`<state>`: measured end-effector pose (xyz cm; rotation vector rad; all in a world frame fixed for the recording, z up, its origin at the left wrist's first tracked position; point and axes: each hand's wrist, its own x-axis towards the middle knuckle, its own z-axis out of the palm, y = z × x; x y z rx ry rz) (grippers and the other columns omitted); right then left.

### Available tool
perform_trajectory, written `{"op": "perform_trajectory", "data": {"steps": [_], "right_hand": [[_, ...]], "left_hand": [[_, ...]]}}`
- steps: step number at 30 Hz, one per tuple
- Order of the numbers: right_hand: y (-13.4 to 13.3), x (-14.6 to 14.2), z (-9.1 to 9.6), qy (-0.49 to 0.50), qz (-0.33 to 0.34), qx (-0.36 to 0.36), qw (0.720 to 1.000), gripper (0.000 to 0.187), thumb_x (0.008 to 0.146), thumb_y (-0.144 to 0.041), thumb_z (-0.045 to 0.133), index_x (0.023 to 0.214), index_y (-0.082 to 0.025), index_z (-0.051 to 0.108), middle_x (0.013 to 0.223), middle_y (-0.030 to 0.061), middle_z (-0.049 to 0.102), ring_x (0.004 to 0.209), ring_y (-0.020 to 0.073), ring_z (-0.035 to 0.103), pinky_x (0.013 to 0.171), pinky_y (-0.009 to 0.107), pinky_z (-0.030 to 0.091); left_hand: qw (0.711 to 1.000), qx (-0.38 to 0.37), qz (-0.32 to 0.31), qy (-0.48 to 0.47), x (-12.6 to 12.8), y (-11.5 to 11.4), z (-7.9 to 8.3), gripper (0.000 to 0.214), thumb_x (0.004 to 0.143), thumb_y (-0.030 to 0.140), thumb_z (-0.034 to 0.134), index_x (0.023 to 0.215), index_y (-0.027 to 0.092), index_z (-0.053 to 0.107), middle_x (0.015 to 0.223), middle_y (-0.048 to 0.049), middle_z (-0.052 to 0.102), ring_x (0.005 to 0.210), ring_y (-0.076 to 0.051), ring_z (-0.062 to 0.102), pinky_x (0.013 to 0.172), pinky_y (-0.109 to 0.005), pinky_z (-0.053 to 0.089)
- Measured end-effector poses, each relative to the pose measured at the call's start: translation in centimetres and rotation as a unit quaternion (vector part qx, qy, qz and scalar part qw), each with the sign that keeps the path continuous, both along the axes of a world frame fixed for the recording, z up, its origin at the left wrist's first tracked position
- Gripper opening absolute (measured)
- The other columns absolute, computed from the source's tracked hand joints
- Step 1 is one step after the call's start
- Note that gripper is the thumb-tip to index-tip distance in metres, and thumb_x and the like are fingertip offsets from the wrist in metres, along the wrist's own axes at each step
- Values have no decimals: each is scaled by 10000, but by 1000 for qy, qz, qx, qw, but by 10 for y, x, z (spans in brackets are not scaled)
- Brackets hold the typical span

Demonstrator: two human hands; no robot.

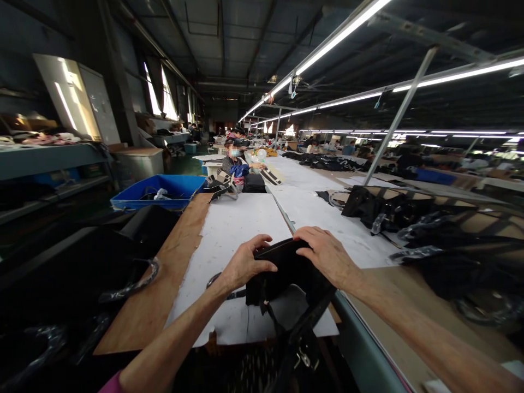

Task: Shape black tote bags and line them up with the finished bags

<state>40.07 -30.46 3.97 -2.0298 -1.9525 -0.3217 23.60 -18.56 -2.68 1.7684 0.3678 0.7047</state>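
Note:
A black bag (286, 278) with a strap and metal clip hanging down stands on the white paper sheet (241, 229) at the near end of a long wooden worktable (180, 245). My left hand (244, 263) grips the bag's upper left edge, thumb across its front. My right hand (325, 254) curls over the bag's upper right edge. Both hands are closed on the bag.
A pile of black bags and straps (393, 218) lies to the right. A blue bin (164, 191) stands at the left, with dark bags below it. Another person (235, 164) sits farther down the table. A slanted metal pole (399, 117) rises at right.

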Motion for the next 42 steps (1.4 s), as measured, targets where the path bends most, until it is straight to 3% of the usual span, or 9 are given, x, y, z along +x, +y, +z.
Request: {"op": "perform_trajectory", "data": {"steps": [4, 8, 17, 23, 32, 42], "right_hand": [[2, 3, 4, -15, -3, -8, 1000, 84, 760, -202, 531, 778, -237, 604, 1001, -8, 582, 953, 177, 480, 814, 335, 328], [1, 7, 4, 40, 6, -23, 999, 156, 793, -243, 479, 682, -224, 588, 1008, -23, 582, 931, 150, 503, 809, 301, 343], [10, 16, -7, 33, -48, -2, 998, 105, 778, -228, 491, 683, -212, 533, 927, -30, 602, 854, 136, 532, 748, 248, 354], [19, 13, -6, 11, -98, -20, 995, 92, 777, -245, 503, 704, -208, 543, 860, -10, 604, 855, 150, 532, 729, 245, 343], [22, 11, -6, 3, -116, -40, 992, 92, 762, -240, 513, 692, -198, 555, 797, 2, 595, 820, 156, 529, 658, 240, 331], [18, 7, -2, 14, -128, -45, 991, 128, 778, -254, 494, 698, -195, 573, 788, 0, 611, 778, 151, 537, 663, 242, 322]], "left_hand": [[1000, 8, 8, -1, 0, -1, 0, 592, 520, 242, 729, 1066, 196, 505, 979, -36, 588, 876, -177, 531, 782, -270, 395], [999, 10, 34, -22, -1, 0, -2, 527, 535, 271, 728, 1017, 177, 539, 962, -49, 591, 919, -192, 524, 831, -284, 384], [995, -26, 72, -69, -4, 3, -8, 318, 647, 319, 646, 913, 160, 576, 902, -43, 604, 841, -164, 536, 755, -262, 416], [990, -31, 119, -72, -4, 1, -5, 339, 650, 298, 642, 948, 162, 558, 867, -45, 611, 831, -164, 545, 734, -259, 416], [991, -83, 71, -77, -5, -1, -1, 322, 680, 288, 616, 959, 154, 529, 855, -34, 588, 753, -119, 524, 663, -219, 395], [992, 13, 115, -58, -5, -4, 3, 268, 719, 315, 562, 938, 164, 547, 745, -7, 606, 656, -105, 501, 620, -217, 384]]}}
